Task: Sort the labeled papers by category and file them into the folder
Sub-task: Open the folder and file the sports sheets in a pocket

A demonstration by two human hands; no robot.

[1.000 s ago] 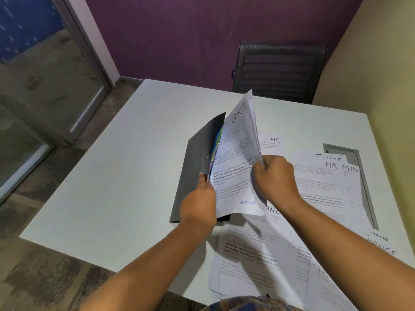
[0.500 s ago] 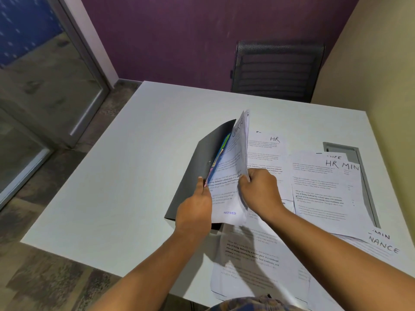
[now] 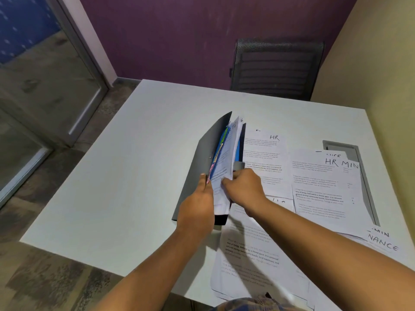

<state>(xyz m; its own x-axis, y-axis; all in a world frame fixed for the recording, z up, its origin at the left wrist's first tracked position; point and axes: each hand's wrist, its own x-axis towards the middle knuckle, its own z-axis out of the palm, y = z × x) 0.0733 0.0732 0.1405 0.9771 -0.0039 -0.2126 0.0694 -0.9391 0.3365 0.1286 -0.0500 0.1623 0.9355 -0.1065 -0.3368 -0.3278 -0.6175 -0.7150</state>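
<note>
A dark grey folder (image 3: pixel 202 167) stands half open on the white table (image 3: pixel 125 176), with blue and coloured dividers inside. My left hand (image 3: pixel 198 207) grips the folder's raised front cover at its near edge. My right hand (image 3: pixel 243 187) pinches a sheet headed SPORTS (image 3: pixel 226 167) that stands nearly upright between the covers. Loose labelled papers lie to the right: one marked HR (image 3: pixel 267 158), a pile with HR and MIN headings (image 3: pixel 325 185), and a slip reading NANCE (image 3: pixel 381 242).
More printed sheets (image 3: pixel 251 265) overhang the table's near edge under my right forearm. A black mesh chair (image 3: pixel 276 68) stands behind the table. A grey cable hatch (image 3: pixel 352 151) is set in the table at the right. A glass door is on the left.
The SPORTS sheet has swung from facing me to nearly edge-on inside the folder. My right hand moved left toward my left hand, and the folder's covers have come closer together.
</note>
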